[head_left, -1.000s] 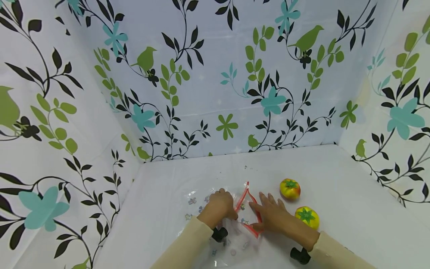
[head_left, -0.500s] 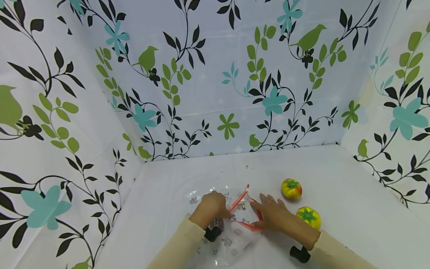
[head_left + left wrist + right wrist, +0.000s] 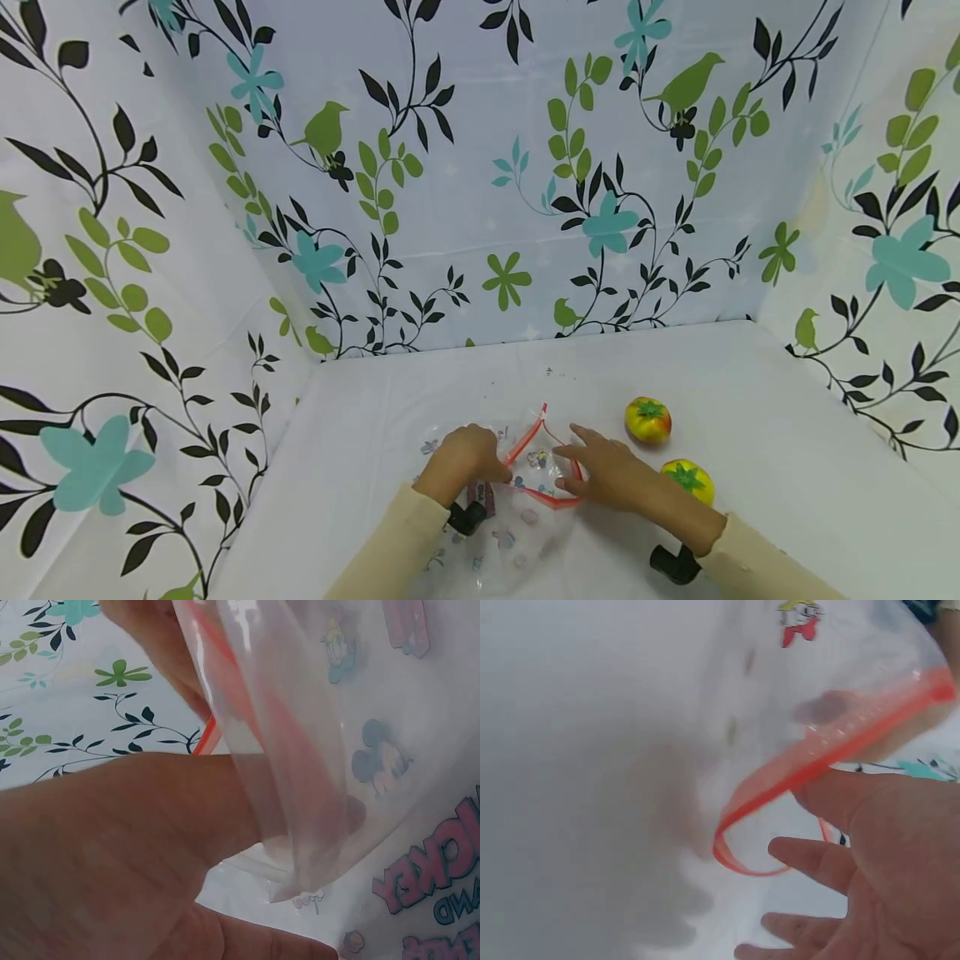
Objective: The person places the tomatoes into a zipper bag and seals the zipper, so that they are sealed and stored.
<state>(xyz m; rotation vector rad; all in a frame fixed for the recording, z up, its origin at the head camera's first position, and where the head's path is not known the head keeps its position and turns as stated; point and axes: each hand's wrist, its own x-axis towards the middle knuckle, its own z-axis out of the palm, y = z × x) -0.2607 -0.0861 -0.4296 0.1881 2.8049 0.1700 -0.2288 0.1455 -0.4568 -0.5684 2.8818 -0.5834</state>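
Clear bag [image 3: 506, 542] gapes wider than a second ago, left hand [image 3: 462, 458] shifted leftward.
It lies on the table [image 3: 390, 392], left thumb inside its red rim [image 3: 525, 443], whether pinching I cannot tell; the right hand [image 3: 611, 471] has fingers spread opposite, near two fruits [image 3: 648, 420]. Opening seems the step in hand; the next move likely calls for holding the mouth apart.
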